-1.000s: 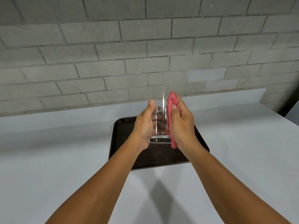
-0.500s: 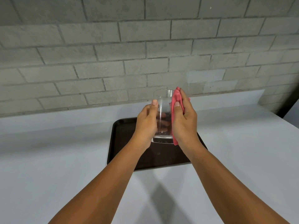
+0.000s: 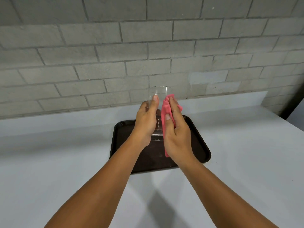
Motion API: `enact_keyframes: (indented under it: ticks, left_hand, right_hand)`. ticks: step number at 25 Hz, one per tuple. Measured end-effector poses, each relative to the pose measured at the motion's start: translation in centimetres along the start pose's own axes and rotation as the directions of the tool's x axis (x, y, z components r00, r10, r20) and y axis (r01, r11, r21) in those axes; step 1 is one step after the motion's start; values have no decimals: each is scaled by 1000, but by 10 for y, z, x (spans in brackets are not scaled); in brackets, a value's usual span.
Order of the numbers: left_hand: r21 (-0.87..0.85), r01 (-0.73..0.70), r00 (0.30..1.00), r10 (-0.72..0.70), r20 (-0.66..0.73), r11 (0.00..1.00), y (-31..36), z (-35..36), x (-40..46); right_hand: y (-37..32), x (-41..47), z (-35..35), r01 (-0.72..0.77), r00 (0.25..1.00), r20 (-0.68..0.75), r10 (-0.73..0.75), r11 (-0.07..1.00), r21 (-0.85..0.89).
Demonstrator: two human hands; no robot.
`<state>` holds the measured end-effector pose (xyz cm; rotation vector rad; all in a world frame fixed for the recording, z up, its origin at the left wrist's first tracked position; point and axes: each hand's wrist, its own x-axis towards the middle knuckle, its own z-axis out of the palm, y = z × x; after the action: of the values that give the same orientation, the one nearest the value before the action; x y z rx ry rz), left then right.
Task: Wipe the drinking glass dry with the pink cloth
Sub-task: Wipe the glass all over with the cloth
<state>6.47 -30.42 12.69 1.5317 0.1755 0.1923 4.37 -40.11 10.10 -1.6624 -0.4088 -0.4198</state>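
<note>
A dark brown tray (image 3: 199,140) lay on the pale grey counter (image 3: 246,153) beneath the raised hands, its rear edge near the low upstand at the foot of the grey brick wall (image 3: 115,55). The hands and forearms covered the middle of the tray, so only its left strip, right side and front corners showed; those bare parts held nothing that could be seen. Shadows of the arms fell on the counter in front of it.

The drinking glass (image 3: 160,92) was held upright in the air above the tray, clear of it. Its walls were faint against the bricks, and only the rim and the thick base between the wrists were easy to make out. Nothing could be made out inside it.

The left hand (image 3: 146,120) curled around the glass's left side, thumb lying up its near wall, the other fingers hidden behind. The right hand (image 3: 176,134) pressed the folded pink cloth (image 3: 167,109) against the glass's right side, thumb and fingers closed over it. One end of the cloth hung below the palm.
</note>
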Motion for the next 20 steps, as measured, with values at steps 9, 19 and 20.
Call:
enact_keyframes:
  ticks: [9,19,20]
  left_hand:
    - [-172,71,994,-56,94,982,-9,-6,-5]
    - [-270,53,985,-6,170,961,-12,-10,-3]
    - [-258,35,990,2,139,966,-11,-9,-3]
  right_hand:
    - [-5,24,-12,-64,998,0,65,996,63]
    - [-3,26,-11,-108,989,-85,118,988,114]
    - [-3,21,-9,-84,992,-83,94,990,114]
